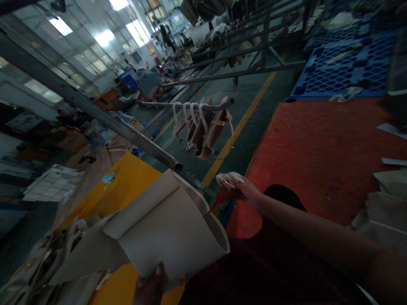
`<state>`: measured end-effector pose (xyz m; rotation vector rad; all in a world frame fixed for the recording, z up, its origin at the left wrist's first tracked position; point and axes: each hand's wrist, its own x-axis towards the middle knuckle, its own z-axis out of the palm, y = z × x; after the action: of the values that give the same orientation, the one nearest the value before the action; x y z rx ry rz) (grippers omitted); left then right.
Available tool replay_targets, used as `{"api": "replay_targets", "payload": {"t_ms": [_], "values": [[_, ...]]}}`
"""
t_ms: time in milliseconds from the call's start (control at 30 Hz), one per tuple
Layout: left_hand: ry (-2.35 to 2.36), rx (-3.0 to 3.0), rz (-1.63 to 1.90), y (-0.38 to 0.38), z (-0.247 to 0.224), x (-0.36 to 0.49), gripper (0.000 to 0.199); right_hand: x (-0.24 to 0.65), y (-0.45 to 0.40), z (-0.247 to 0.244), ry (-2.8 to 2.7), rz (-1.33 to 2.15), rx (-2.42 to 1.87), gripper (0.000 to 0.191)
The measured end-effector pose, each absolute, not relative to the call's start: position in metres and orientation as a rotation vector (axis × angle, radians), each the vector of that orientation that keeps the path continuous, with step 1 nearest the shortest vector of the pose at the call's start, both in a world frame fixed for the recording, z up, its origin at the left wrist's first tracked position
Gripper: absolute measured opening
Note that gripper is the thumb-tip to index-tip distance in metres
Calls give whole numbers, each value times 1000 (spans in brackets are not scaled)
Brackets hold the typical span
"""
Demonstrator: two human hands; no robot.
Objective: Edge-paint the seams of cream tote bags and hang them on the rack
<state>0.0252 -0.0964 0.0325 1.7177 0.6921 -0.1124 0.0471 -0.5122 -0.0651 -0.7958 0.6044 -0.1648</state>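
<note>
Bare forearm (321,237) crosses the lower right; right hand (249,191), right of centre, has fingers closed around a red-nozzled bottle (226,194) and crumpled cloth (229,179). Left hand (150,284) grips a beige bag body (168,228), lower centre.

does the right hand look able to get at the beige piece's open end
Probably yes: the right hand is close by, its red-tipped bottle points at the open end of the beige piece, and nothing visible blocks it.
</note>
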Motion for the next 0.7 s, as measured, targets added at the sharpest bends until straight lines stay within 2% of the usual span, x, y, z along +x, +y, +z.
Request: {"api": "replay_targets", "payload": {"t_ms": [100, 267, 433, 700], "values": [[652, 1746, -134, -98, 33, 19, 59, 47, -513, -61, 679, -143, -742, 56], [613, 1785, -65, -99, 31, 10, 62, 41, -517, -59, 707, -152, -739, 62], [595, 1746, -52, -99, 28, 12, 57, 35, -515, -61, 699, -142, -721, 66], [681, 1596, -171, -85, 25, 26, 73, 33, -508, -65, 716, -175, -739, 65]]}}
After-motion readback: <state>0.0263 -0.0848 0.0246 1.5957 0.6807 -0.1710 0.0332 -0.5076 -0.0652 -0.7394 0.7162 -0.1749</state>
